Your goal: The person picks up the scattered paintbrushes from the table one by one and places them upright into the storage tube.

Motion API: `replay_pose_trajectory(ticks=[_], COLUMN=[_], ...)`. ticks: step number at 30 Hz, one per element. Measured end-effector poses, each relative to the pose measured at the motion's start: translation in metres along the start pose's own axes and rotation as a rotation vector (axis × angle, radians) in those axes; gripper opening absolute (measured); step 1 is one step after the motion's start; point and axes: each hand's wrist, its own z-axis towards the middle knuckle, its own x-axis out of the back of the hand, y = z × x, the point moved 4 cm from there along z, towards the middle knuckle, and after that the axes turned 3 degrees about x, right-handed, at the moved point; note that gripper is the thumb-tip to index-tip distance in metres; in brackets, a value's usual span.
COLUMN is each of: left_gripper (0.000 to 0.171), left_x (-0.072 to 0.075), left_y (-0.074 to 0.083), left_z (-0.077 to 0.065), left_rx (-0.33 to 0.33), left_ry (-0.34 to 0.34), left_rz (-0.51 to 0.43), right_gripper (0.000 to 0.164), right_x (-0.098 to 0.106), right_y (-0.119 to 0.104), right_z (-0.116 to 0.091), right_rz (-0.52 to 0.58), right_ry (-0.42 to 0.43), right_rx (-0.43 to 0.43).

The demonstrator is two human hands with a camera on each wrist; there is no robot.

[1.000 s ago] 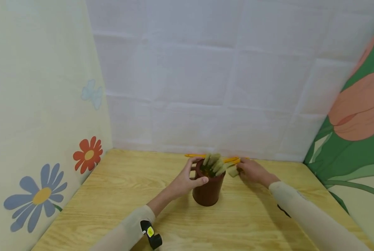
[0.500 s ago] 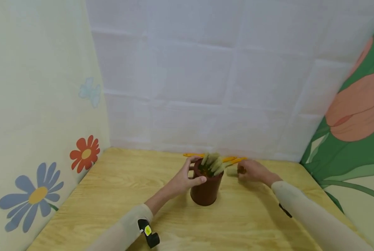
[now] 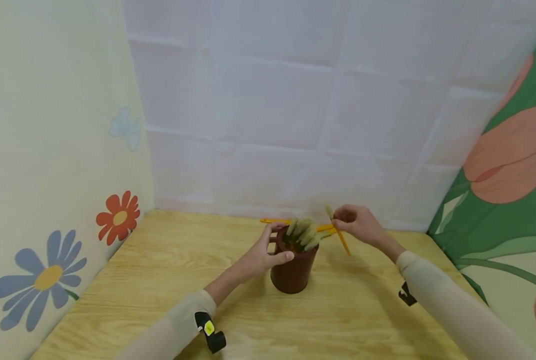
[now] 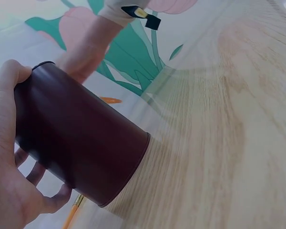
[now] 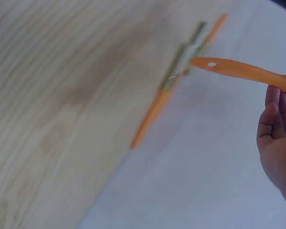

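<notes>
A dark brown cup [image 3: 292, 276] with a side handle stands on the table, several tan bristle heads [image 3: 302, 233] poking out of its top. My left hand [image 3: 263, 257] grips it near the rim, thumb in front and fingers behind; the left wrist view shows the same hand [image 4: 9, 138] on the cup's smooth wall [image 4: 81, 138]. To the right, my right hand [image 3: 359, 223] pinches a paintbrush [image 3: 343, 244], bristles up and orange handle slanting down. The right wrist view shows the flat handle [image 5: 243, 70] with its hole, its bristles out of frame.
Other orange-handled paintbrushes [image 5: 155, 107] lie on the table along the white back wall [image 3: 268, 100], partly hidden behind the cup. Flower-patterned sheets [image 3: 61, 150] form the side walls. The wooden tabletop [image 3: 196, 245] spreads around the cup.
My right hand has risen from the tabletop, lifting a paintbrush that now hangs handle-down. The left hand keeps its grip on the cup.
</notes>
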Motion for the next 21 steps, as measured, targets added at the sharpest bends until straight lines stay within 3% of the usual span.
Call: replay_pose_trajectory(ticks=[4, 8, 16, 18, 21], left_gripper=[0.076, 0.077, 0.076, 0.076, 0.078], left_x=[-0.003, -0.006, -0.011, -0.012, -0.013], left_y=[0.001, 0.000, 0.002, 0.003, 0.004], left_z=[0.001, 0.001, 0.000, 0.000, -0.001], left_rx=[-0.001, 0.004, -0.011, -0.016, -0.017], left_ry=[0.004, 0.010, 0.001, -0.001, -0.001], left_rz=[-0.006, -0.007, -0.007, -0.007, -0.013], right_gripper=[0.028, 0.030, 0.012, 0.009, 0.011], right_x=[0.014, 0.022, 0.019, 0.015, 0.009], right_y=[-0.024, -0.043, -0.083, -0.089, -0.096], right_z=[0.004, 0.002, 0.001, 0.000, -0.003], right_rz=[0.177, 0.356, 0.899, 0.938, 0.851], right_ry=[0.041, 0.041, 0.054, 0.060, 0.068], right_rx=[-0.054, -0.055, 0.122, 0.139, 0.134])
